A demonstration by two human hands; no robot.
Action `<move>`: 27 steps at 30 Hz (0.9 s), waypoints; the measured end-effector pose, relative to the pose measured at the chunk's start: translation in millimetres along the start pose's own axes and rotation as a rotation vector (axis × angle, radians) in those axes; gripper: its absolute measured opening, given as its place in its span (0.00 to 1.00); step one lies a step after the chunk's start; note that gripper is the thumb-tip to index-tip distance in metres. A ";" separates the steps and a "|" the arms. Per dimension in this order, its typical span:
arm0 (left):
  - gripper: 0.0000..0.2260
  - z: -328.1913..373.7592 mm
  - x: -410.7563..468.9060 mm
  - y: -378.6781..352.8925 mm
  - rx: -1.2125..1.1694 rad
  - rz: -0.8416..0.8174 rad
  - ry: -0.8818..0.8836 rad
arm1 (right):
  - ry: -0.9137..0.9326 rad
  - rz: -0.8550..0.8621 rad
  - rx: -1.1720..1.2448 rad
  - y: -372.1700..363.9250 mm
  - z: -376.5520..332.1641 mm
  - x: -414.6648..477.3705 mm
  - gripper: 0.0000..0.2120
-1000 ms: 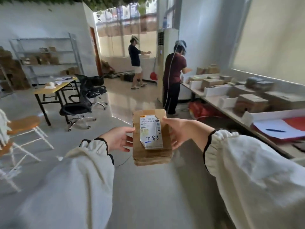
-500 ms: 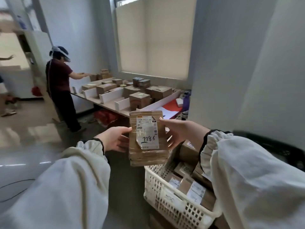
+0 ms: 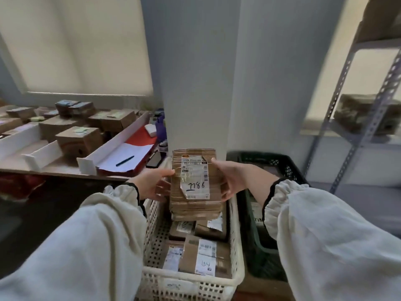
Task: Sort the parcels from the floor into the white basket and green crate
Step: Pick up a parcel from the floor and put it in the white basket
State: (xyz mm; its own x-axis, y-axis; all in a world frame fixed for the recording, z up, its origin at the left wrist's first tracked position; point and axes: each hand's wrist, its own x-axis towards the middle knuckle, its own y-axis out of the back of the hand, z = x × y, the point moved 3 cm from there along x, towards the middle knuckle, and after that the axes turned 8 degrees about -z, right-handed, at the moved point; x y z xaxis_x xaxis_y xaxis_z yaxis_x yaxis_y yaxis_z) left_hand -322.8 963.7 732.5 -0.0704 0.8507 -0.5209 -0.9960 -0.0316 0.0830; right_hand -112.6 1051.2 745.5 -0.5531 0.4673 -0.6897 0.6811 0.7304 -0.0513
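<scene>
Now placing, above the white perforated plastic basket.
Gripping flat brown cardboard parcel at both edges with left hand and right hand; next, likely lowering squarely inside, clear of dark green plastic crate.

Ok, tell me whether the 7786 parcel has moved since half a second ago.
Yes. The parcel, held by the left hand and right hand, was left of the basket; now it is over the basket's far end.

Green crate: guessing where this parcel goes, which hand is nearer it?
Right. The right hand grips the parcel's edge beside the green crate; the left hand grips the opposite edge, farther away.
</scene>
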 end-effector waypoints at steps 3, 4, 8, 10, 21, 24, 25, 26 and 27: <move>0.12 4.5 37.8 -14.8 0.015 -0.051 0.031 | -0.018 0.061 0.095 26.5 16.2 16.0 0.31; 0.11 5.5 49.9 -19.4 0.018 -0.063 0.044 | -0.018 0.082 0.113 34.5 20.8 21.7 0.29; 0.13 6.6 99.0 -33.0 0.009 -0.114 0.064 | 0.002 0.144 0.163 70.3 29.8 48.9 0.19; 0.15 5.2 120.7 -36.9 0.000 -0.106 0.071 | -0.003 0.162 0.153 87.0 29.6 65.0 0.15; 0.16 -60.1 174.8 -4.4 -0.117 0.012 0.225 | -0.160 0.084 0.167 82.4 45.6 175.8 0.10; 0.15 -84.3 181.1 20.9 -0.156 0.079 0.292 | -0.173 0.051 0.174 55.1 53.6 209.1 0.13; 0.14 -91.5 184.2 29.2 -0.158 0.110 0.314 | -0.174 0.050 0.162 46.1 55.0 220.3 0.13; 0.13 -99.2 187.5 37.3 -0.154 0.144 0.336 | -0.177 0.048 0.152 37.1 56.4 231.3 0.13; 0.12 -107.7 192.0 44.9 -0.135 0.176 0.352 | -0.186 0.049 0.151 28.0 57.8 242.6 0.13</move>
State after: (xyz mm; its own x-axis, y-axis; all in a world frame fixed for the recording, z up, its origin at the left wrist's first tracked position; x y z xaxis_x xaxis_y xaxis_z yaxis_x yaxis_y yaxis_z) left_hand -386.9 1069.1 544.7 -0.2308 0.5954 -0.7696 -0.9637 -0.2491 0.0963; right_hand -200.0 1156.3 534.9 -0.4292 0.3909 -0.8142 0.7770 0.6194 -0.1122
